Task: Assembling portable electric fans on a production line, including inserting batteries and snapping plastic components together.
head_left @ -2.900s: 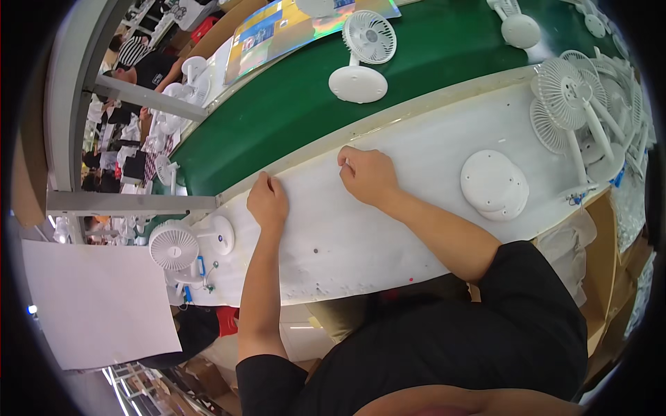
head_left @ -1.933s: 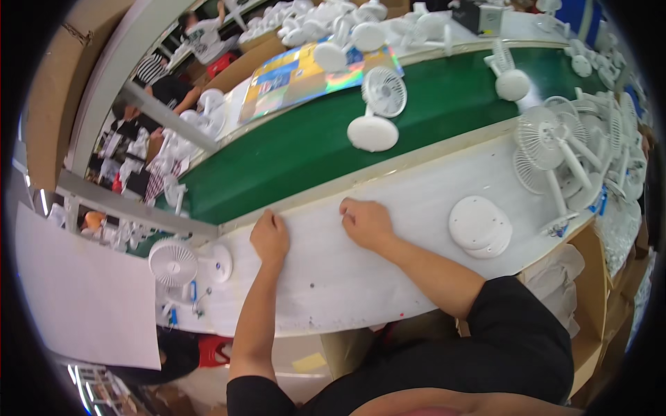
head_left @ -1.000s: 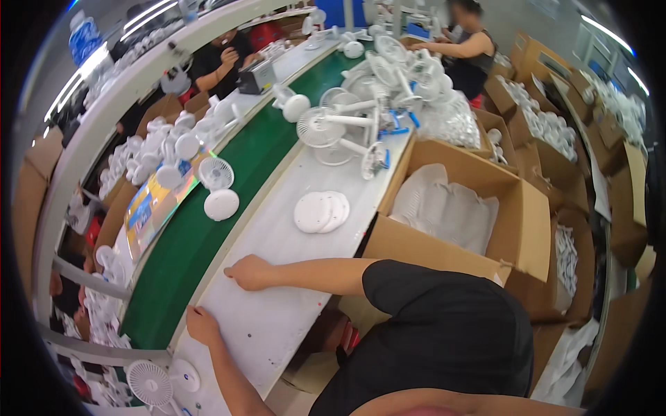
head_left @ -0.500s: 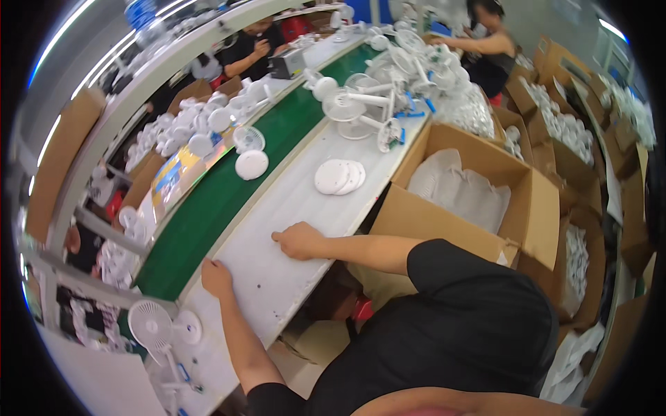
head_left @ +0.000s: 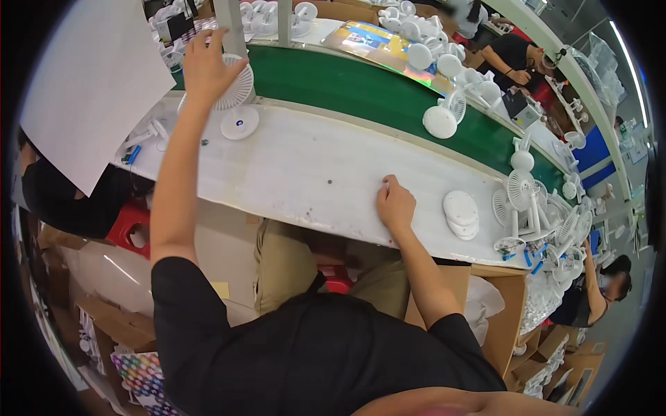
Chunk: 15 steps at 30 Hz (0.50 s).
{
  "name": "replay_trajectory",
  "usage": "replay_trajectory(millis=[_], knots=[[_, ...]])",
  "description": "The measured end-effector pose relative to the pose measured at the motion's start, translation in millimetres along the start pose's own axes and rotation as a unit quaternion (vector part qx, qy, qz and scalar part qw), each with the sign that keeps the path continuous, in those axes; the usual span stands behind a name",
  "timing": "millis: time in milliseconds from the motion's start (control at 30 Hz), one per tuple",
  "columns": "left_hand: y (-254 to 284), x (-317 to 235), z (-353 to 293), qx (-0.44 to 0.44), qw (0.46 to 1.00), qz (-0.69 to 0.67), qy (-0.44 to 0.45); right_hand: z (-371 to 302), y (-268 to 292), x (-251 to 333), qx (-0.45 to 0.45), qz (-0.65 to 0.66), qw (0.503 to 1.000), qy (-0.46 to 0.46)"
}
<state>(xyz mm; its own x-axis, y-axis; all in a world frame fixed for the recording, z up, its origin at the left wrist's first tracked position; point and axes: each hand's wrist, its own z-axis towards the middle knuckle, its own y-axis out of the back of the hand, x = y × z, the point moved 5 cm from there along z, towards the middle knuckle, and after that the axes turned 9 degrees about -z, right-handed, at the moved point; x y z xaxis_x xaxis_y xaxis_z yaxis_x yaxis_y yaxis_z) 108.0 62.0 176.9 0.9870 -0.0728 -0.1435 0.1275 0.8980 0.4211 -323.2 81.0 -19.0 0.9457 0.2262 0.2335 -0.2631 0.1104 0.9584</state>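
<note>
At the far left of the bench, my left hand point(head_left: 208, 69) reaches out with thumb and fingers apart, nothing visibly held. It overlaps a small white fan point(head_left: 238, 89) with a slatted round head; whether it touches the fan is unclear. Below that fan head is a round white base point(head_left: 240, 124) with a dark spot at its middle. My right hand point(head_left: 397, 206) rests on the white bench top point(head_left: 284, 163) with curled fingers; anything inside them is hidden. To its right lies a small pile of white discs point(head_left: 460, 211). A small dark dot point(head_left: 329, 182) shows on the bench between my hands.
Behind the bench runs a green conveyor belt point(head_left: 326, 80), carrying a white fan point(head_left: 441, 120). Many white fans point(head_left: 538, 208) are heaped at the right end. A cardboard box point(head_left: 503, 305) stands below them. A white sheet point(head_left: 90, 76) hangs at the left, and co-workers sit around.
My view has swung left. My left hand has lifted off the bench edge and reached to the fan at the left. My right hand stays on the bench, its fingers curled.
</note>
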Motion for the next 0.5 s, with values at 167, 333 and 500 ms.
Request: replay_trajectory(millis=[167,333,500], knots=[[-47.6,52.2,-25.8,0.261,0.96,-0.065,0.078,10.0,-9.5,-6.5,-0.018,0.007,1.0,-0.003],[-60.2,46.6,-50.6,0.281,0.958,-0.062,0.02,15.8,-19.4,0.9,-0.02,0.011,1.0,-0.009],[-50.9,44.7,-59.0,0.249,0.968,-0.043,0.0,15.5,-22.1,5.9,-0.024,0.011,1.0,-0.008]])
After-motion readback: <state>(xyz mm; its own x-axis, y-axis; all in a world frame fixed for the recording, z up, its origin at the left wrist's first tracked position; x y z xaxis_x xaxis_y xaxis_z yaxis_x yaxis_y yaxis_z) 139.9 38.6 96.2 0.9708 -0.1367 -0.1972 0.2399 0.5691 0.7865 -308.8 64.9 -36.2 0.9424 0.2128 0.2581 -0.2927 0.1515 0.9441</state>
